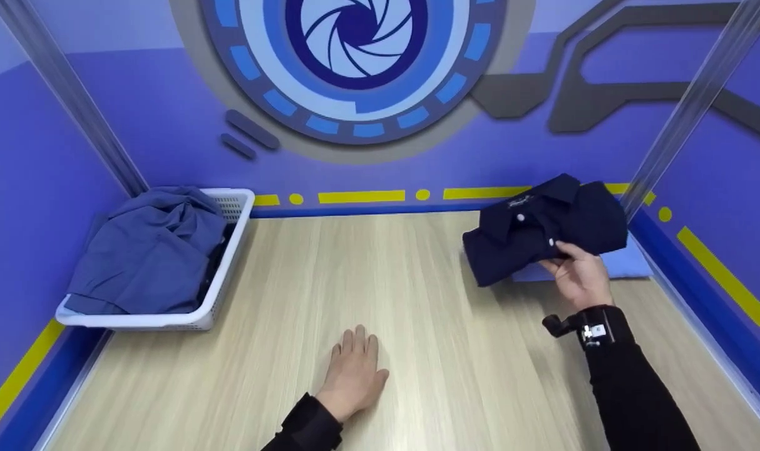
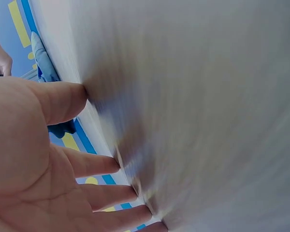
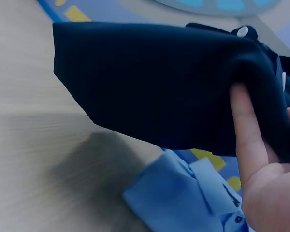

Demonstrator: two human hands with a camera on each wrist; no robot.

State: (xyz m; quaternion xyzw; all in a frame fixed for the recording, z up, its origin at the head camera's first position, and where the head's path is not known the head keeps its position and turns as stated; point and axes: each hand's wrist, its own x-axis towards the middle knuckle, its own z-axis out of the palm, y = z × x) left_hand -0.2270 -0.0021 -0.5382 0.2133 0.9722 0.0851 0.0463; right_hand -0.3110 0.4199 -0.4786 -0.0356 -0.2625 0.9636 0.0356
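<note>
My right hand (image 1: 581,279) grips the near edge of a folded navy shirt (image 1: 546,225), thumb on top by a white button and fingers beneath. The shirt is held up off the table, collar and white buttons facing up. Under it lies a folded light blue shirt (image 1: 627,260), mostly covered in the head view; its collar and a dark button show in the right wrist view (image 3: 188,193). My left hand (image 1: 353,376) rests palm down at the front middle of the table, fingers straight and holding nothing.
A white plastic basket (image 1: 233,269) stands at the left, heaped with a crumpled grey-blue garment (image 1: 148,257) and something dark beside it. Blue panels with yellow marks wall the wooden table (image 1: 355,275) at the back and sides. Clear posts (image 1: 687,113) rise at the back corners.
</note>
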